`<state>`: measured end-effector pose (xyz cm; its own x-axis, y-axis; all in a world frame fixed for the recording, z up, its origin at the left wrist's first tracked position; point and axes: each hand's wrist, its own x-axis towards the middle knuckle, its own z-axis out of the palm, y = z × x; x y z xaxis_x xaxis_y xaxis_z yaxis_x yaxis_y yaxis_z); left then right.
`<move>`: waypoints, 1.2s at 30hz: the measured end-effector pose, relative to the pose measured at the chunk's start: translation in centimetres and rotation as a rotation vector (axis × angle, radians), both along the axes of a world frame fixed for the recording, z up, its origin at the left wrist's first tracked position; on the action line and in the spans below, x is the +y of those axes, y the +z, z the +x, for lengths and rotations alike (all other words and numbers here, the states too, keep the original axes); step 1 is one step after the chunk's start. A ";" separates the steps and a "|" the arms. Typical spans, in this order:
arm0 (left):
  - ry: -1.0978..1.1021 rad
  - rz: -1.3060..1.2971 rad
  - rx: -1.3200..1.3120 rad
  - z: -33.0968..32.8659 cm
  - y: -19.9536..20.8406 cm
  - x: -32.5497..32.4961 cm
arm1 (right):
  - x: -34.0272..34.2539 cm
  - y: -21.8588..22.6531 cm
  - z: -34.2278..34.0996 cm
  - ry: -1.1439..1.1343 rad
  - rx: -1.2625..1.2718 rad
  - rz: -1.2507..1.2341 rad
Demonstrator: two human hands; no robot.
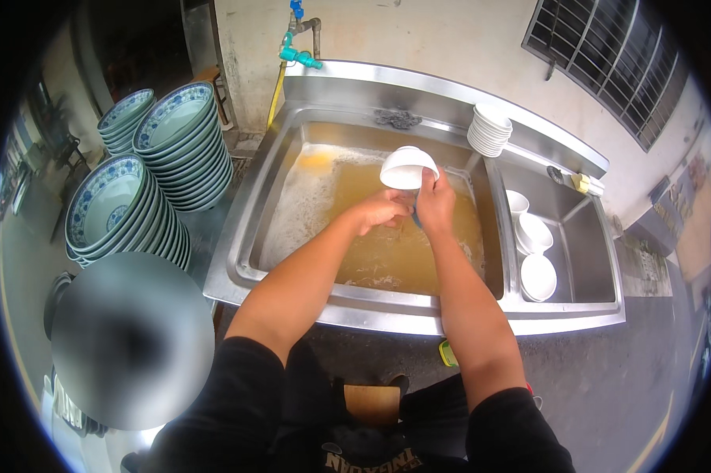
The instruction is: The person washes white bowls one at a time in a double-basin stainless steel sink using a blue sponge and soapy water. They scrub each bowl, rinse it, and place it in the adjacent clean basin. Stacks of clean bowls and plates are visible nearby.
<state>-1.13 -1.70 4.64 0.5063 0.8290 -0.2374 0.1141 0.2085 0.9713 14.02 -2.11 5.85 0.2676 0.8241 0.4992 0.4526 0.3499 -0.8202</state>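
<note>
Over the large sink basin, a white bowl [404, 168] is tilted on its side. My right hand [436, 203] grips the bowl by its right edge, thumb on the outside. Just below the bowl, my left hand [381, 211] has its fingers curled in towards the right hand. A small bluish bit shows between the two hands; what it is, and whether the left fingers hold it, is hard to make out. Cloudy yellowish water [363, 256] with white foam along the left side lies under both hands.
A stack of small white dishes [490, 130] stands on the sink's back right ledge. White bowls [535, 234] sit in the smaller right basin. Tall stacks of blue-patterned bowls [184, 146] stand at left. A dark scouring pad [397, 119] lies behind the water; a green tap [299, 56] is above.
</note>
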 end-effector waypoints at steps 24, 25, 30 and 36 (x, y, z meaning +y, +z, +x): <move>-0.440 0.554 1.097 -1.6 -8.1 2.3 | -0.8 6.3 19.7 -0.322 -0.086 -0.209; -0.527 0.520 1.158 -1.7 -8.2 2.5 | -2.2 6.9 22.4 -0.338 -0.077 -0.213; -0.381 0.618 1.114 -2.8 -10.4 2.8 | -10.2 8.7 34.8 -0.526 0.037 -0.389; -0.318 0.690 1.241 -3.5 -11.9 5.2 | -12.2 6.8 39.5 -0.488 0.158 -0.443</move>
